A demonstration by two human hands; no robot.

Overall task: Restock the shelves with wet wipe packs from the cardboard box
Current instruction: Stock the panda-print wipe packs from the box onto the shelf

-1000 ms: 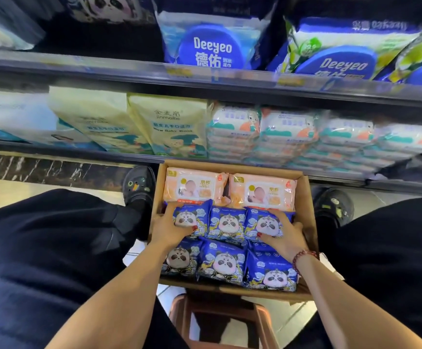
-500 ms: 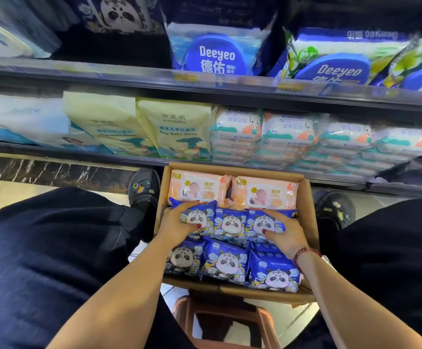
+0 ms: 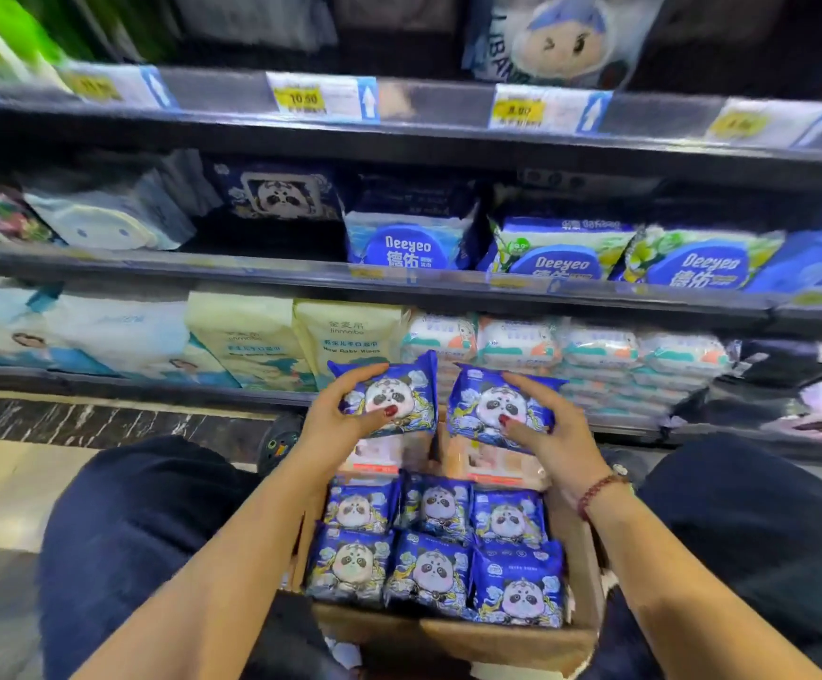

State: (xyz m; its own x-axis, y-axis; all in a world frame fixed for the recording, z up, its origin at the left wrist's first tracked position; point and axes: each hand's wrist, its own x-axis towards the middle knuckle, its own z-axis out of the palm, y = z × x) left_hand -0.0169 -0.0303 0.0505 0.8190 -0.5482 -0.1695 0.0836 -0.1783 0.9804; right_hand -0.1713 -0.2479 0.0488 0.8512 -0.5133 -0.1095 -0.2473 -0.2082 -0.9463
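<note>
Hands: left hand [image 3: 335, 427] grips left pack [image 3: 401, 380], right hand [image 3: 558, 436] right pack [image 3: 490, 402]; pink packs [image 3: 374, 457] half hidden.

Red polish covered the thumbnails [image 3: 391, 411] of the left hand [image 3: 338, 419] and the right hand [image 3: 554, 434]. Behind the right fingers, a dark red beaded bracelet [image 3: 595, 493] circled the wrist. Dark navy trousers [image 3: 154, 532] clothed both legs. Left of the left fingers, a black shoe [image 3: 279, 441] bore small coloured charms.
</note>
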